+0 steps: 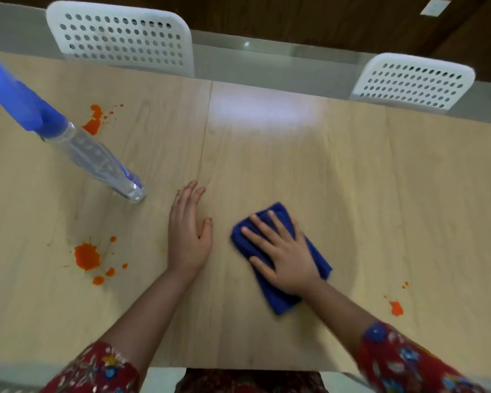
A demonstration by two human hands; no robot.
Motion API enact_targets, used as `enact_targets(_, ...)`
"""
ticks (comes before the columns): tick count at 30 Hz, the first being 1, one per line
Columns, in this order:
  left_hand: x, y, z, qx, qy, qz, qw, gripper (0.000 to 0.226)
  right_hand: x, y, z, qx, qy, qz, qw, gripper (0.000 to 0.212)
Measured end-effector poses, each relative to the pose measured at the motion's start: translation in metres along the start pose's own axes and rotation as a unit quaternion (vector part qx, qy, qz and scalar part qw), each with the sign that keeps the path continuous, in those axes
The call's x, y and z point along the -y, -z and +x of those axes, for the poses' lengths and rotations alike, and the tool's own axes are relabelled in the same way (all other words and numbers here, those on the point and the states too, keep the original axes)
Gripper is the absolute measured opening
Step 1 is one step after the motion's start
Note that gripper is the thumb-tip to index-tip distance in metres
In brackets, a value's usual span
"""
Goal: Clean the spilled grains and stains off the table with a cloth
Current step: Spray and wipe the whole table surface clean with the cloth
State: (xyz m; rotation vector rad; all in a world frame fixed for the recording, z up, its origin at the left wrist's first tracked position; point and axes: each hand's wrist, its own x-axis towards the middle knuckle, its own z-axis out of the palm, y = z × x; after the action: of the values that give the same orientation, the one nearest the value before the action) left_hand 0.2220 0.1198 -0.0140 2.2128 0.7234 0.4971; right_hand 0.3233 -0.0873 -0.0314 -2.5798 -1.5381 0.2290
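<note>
On my far left, a clear spray bottle (97, 154) with a blue head stands on the wooden table (352, 180), with an orange stain (92, 123) just behind it and a bigger orange splatter (87, 256) nearer the front edge. Moving in, I see the left hand (187, 234) flat on bare wood, fingers straight and close together, holding nothing. Just beside it, the right hand (284, 259) presses down on the folded blue cloth (274, 212), fingers spread wide. Far right, a small orange spot (396, 307) sits well apart from the cloth.
</note>
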Motion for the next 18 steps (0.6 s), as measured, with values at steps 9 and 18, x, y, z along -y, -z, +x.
enact_targets(9, -0.058, -0.067, -0.034, 0.293, 0.029, 0.162, 0.942, 0.092, -0.085, 0.014, 0.021, -0.033, -0.244, 0.003, 0.969, 0.062)
enact_targets(18, -0.069, -0.074, -0.032, 0.369, 0.061, 0.269, 0.888, 0.116, -0.195, 0.036, -0.009, -0.015, -0.265, 0.001, 0.964, 0.061)
